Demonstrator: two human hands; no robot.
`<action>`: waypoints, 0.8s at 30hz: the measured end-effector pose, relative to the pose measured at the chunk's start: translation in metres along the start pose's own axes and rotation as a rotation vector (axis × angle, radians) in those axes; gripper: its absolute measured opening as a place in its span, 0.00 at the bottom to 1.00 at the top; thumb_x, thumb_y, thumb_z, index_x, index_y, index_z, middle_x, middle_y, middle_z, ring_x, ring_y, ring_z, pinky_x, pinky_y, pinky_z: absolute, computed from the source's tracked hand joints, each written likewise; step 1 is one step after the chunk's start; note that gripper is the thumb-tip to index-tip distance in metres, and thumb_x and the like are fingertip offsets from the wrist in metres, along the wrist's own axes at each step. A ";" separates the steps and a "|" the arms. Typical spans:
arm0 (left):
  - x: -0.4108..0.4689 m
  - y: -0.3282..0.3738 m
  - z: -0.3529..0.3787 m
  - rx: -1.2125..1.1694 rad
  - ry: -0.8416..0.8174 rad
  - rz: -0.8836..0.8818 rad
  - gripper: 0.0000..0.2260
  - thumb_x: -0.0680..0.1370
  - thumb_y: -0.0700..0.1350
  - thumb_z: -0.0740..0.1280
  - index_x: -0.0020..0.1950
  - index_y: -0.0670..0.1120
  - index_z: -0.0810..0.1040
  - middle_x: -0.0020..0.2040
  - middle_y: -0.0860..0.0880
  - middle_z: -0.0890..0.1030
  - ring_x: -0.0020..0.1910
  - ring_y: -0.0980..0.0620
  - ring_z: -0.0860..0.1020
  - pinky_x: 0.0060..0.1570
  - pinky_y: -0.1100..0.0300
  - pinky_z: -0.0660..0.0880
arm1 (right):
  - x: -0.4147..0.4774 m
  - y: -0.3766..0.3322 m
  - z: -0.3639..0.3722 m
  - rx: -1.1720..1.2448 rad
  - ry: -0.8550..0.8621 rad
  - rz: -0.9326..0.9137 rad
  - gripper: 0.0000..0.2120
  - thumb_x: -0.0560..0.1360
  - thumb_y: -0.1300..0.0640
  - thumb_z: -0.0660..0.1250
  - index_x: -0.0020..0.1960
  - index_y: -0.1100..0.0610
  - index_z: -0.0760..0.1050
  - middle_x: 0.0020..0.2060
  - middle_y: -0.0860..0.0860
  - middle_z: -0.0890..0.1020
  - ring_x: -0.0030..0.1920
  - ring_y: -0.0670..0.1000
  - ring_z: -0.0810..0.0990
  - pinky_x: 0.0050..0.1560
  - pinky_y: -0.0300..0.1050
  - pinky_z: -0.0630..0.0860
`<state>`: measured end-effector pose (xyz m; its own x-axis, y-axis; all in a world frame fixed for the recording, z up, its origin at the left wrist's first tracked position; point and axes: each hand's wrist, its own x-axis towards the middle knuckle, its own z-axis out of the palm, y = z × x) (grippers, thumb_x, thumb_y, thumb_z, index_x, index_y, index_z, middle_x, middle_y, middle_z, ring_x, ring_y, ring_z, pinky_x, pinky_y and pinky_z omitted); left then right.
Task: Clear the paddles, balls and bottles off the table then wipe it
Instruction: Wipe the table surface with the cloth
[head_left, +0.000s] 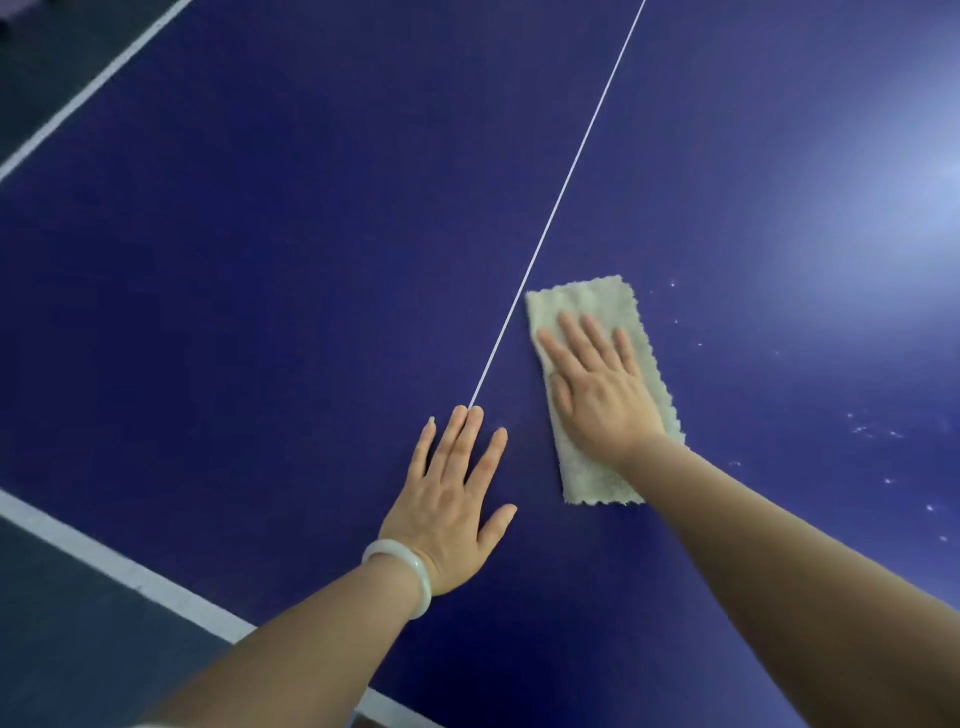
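Right grip (597, 384) spread flat, pressing pale folded fleece cloth (602, 389) onto dark blue desk (260, 260); left grip (452, 499) flat, empty. Possibly droplets (872, 431) rightward: risk of missing them; cloth bunching.

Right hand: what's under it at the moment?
The right hand lies flat on a pale folded cloth, which lies on the blue table just right of the white centre line. The table beneath the cloth is covered, so its state there can't be seen.
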<state>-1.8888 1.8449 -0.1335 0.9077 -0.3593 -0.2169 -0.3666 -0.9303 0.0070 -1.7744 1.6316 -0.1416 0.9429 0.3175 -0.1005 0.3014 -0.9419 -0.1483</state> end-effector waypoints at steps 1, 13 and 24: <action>-0.001 -0.001 0.000 -0.004 -0.001 0.001 0.33 0.82 0.63 0.47 0.81 0.45 0.48 0.80 0.39 0.46 0.80 0.42 0.43 0.75 0.39 0.53 | -0.001 0.004 0.000 0.029 0.021 0.149 0.27 0.83 0.47 0.42 0.81 0.47 0.50 0.81 0.50 0.49 0.80 0.52 0.43 0.79 0.58 0.42; 0.000 -0.002 0.002 -0.012 -0.007 0.003 0.34 0.81 0.63 0.46 0.81 0.45 0.48 0.80 0.39 0.44 0.79 0.42 0.41 0.76 0.39 0.51 | -0.060 -0.006 0.010 0.043 0.056 0.351 0.28 0.82 0.45 0.42 0.81 0.48 0.48 0.81 0.48 0.48 0.80 0.50 0.42 0.79 0.57 0.43; 0.000 -0.004 0.004 -0.106 0.016 0.014 0.32 0.81 0.63 0.45 0.81 0.47 0.50 0.81 0.41 0.47 0.80 0.44 0.44 0.77 0.41 0.51 | -0.118 -0.088 0.032 0.021 0.087 0.351 0.28 0.82 0.48 0.46 0.81 0.51 0.48 0.80 0.51 0.50 0.80 0.53 0.44 0.77 0.60 0.47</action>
<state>-1.8882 1.8490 -0.1374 0.9062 -0.3723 -0.2005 -0.3560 -0.9276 0.1135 -1.9169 1.6803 -0.1477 0.9972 -0.0367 -0.0651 -0.0455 -0.9891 -0.1402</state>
